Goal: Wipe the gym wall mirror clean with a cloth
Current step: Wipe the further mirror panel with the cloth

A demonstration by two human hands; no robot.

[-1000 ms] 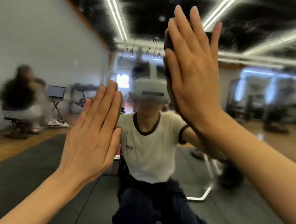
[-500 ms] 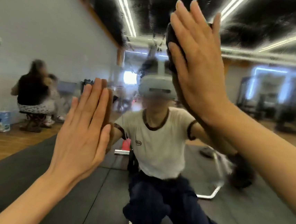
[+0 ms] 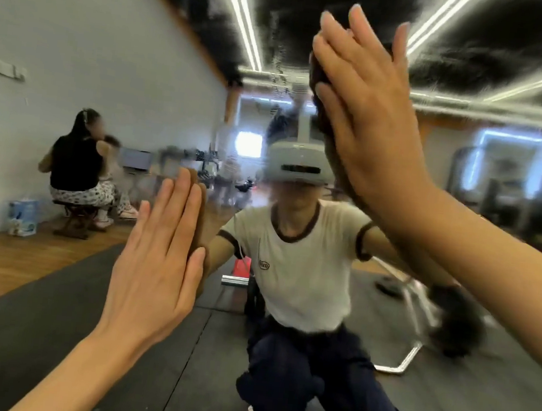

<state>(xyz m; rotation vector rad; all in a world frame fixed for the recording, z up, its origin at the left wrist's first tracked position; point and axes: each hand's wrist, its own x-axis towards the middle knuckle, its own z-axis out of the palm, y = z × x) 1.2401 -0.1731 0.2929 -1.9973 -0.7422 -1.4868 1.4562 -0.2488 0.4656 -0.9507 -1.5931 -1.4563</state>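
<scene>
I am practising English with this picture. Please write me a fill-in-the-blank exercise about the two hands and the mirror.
1. The right hand presses a dark ____ against the mirror.
2. The ____ hand lies flat on the glass and holds nothing.
3. The hand with the cloth is ____ than the other hand.

Missing words: cloth; left; higher

Both arms raised, left hand [image 3: 155,260] and right hand [image 3: 368,105] flat, fingers straight.
</scene>
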